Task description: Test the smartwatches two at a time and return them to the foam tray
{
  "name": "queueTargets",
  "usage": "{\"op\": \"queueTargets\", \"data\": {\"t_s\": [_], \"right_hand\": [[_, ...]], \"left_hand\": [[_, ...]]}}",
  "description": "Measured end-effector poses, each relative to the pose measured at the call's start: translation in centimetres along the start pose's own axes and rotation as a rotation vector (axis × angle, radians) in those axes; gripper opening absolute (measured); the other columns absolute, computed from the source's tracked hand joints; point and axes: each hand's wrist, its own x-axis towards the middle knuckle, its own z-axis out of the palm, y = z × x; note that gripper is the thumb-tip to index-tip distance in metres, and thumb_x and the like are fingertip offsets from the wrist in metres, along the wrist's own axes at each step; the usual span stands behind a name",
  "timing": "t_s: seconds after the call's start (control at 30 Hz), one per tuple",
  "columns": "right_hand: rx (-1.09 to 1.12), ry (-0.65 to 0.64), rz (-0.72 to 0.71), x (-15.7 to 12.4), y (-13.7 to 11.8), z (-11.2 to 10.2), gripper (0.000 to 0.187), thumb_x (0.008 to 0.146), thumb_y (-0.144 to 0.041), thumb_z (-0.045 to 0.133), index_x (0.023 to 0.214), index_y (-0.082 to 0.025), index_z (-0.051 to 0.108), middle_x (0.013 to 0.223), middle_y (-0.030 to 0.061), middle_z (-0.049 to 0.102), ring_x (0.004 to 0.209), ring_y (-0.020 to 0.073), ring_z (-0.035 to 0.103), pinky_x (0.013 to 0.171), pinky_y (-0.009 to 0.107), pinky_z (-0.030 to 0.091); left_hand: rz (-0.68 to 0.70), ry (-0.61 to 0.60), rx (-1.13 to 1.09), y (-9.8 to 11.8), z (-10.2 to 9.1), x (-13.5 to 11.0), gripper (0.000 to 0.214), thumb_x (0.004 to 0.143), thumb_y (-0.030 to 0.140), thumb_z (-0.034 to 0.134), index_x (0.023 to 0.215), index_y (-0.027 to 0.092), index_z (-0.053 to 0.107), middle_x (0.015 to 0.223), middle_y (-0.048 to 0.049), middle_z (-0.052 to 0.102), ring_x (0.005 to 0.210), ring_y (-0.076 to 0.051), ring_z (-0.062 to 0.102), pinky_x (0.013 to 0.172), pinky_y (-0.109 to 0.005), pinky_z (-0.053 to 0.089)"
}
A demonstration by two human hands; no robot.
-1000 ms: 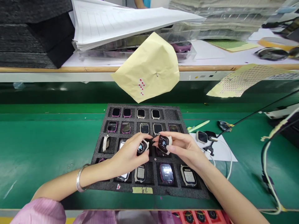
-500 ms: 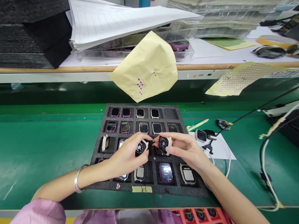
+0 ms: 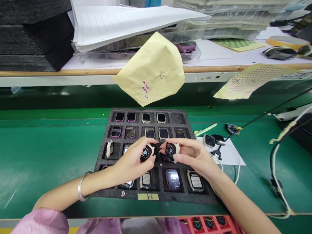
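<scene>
My left hand (image 3: 136, 157) grips a smartwatch body (image 3: 147, 152) with a pale case and a lit dark face, pinched between thumb and fingers. In my right hand (image 3: 192, 154) is a second pale smartwatch body (image 3: 171, 151), its lit screen turned toward the left. Both hands hover side by side over the dark foam tray (image 3: 156, 200), fingertips close but apart. Strapless watches in purple and pale cases sit in the tray's compartments, among them a purple one (image 3: 173, 178) and a pale one (image 3: 195, 181) with lit screens. My hands hide part of the middle rows.
Right of the tray, a pale watch (image 3: 209, 140) and cables lie on white paper (image 3: 234, 156), near a green pen (image 3: 206, 129). A yellow sheet (image 3: 156, 71) hangs from the shelf edge (image 3: 92, 79). A red tray (image 3: 204, 226) with round parts is at the bottom.
Hardly anything differs. The watch in my left hand has tilted very slightly; my right hand keeps its watch in the same place.
</scene>
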Motion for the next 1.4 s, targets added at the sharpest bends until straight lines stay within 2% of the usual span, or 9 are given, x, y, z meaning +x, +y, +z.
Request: {"op": "queueTargets", "data": {"t_s": [0.37, 0.53, 0.77, 0.93, 1.13, 1.23, 1.33, 1.4], "right_hand": [[-0.008, -0.003, 0.002, 0.0, 0.0, 0.0, 0.034, 0.079, -0.021, 0.077, 0.112, -0.026, 0.072, 0.104, 0.0073, 0.075, 0.096, 0.0237, 0.071, 0.088, 0.036, 0.056], [-0.036, 0.006, 0.012, -0.1, 0.0, -0.1, 0.034, 0.079, -0.023, 0.077, 0.113, -0.025, 0.072, 0.103, 0.0081, 0.075, 0.096, 0.0253, 0.071, 0.088, 0.039, 0.057], [-0.032, -0.019, 0.004, -0.2, -0.2, 0.0, 0.033, 0.080, -0.020, 0.077, 0.112, -0.026, 0.073, 0.104, 0.0068, 0.075, 0.096, 0.0230, 0.071, 0.089, 0.035, 0.056], [-0.038, 0.002, -0.011, -0.3, -0.4, 0.1, 0.034, 0.078, -0.022, 0.079, 0.111, -0.026, 0.073, 0.102, 0.0076, 0.075, 0.094, 0.0251, 0.071, 0.087, 0.039, 0.057], [-0.043, -0.011, 0.008, -0.8, -0.8, 0.3, 0.034, 0.076, -0.024, 0.080, 0.110, -0.026, 0.074, 0.102, 0.0074, 0.074, 0.095, 0.0257, 0.071, 0.086, 0.038, 0.057], [-0.006, -0.032, 0.066, -0.5, -0.7, 0.4, 0.039, 0.080, -0.026, 0.076, 0.118, -0.025, 0.069, 0.109, 0.0091, 0.073, 0.102, 0.0269, 0.069, 0.093, 0.043, 0.054], [0.100, -0.018, 0.163, 0.0, -0.3, 0.4, 0.043, 0.085, -0.027, 0.070, 0.128, -0.024, 0.062, 0.120, 0.0104, 0.069, 0.114, 0.0279, 0.063, 0.103, 0.048, 0.045], [0.199, 0.005, 0.220, 0.4, 0.0, 0.4, 0.043, 0.085, -0.026, 0.068, 0.128, -0.022, 0.061, 0.123, 0.0106, 0.067, 0.118, 0.0277, 0.060, 0.107, 0.050, 0.039]], "left_hand": [[-0.027, 0.041, 0.017, 0.3, 0.0, -0.2, 0.025, 0.083, 0.010, 0.052, 0.106, 0.021, 0.052, 0.103, -0.0044, 0.062, 0.098, -0.020, 0.058, 0.088, -0.033, 0.044], [-0.034, 0.025, 0.048, 0.3, 0.0, -0.2, 0.021, 0.082, 0.010, 0.050, 0.099, 0.022, 0.050, 0.095, -0.0026, 0.060, 0.091, -0.019, 0.057, 0.083, -0.032, 0.045], [-0.047, 0.004, 0.026, 0.3, 0.1, -0.2, 0.016, 0.082, 0.010, 0.050, 0.094, 0.021, 0.048, 0.091, -0.0013, 0.057, 0.087, -0.017, 0.055, 0.080, -0.030, 0.042], [-0.012, 0.024, 0.016, 0.5, -0.1, -0.2, 0.018, 0.081, 0.009, 0.050, 0.094, 0.021, 0.048, 0.090, -0.0013, 0.056, 0.084, -0.017, 0.054, 0.078, -0.029, 0.042], [0.026, 0.016, 0.014, 1.2, -0.2, -0.8, 0.018, 0.080, 0.008, 0.052, 0.092, 0.021, 0.049, 0.086, 0.0003, 0.054, 0.078, -0.015, 0.052, 0.073, -0.028, 0.041], [-0.047, 0.020, -0.072, 0.8, 0.1, -0.8, 0.024, 0.081, 0.013, 0.057, 0.102, 0.022, 0.050, 0.093, -0.0006, 0.056, 0.083, -0.016, 0.053, 0.076, -0.029, 0.043], [-0.214, -0.008, -0.319, 0.0, 0.4, -0.3, 0.050, 0.080, 0.022, 0.064, 0.125, 0.023, 0.041, 0.100, -0.0027, 0.057, 0.085, -0.017, 0.057, 0.075, -0.032, 0.049], [-0.323, -0.026, -0.497, -0.5, 0.4, 0.2, 0.052, 0.080, 0.023, 0.062, 0.127, 0.020, 0.041, 0.095, -0.0031, 0.059, 0.081, -0.017, 0.059, 0.072, -0.033, 0.053]]}}
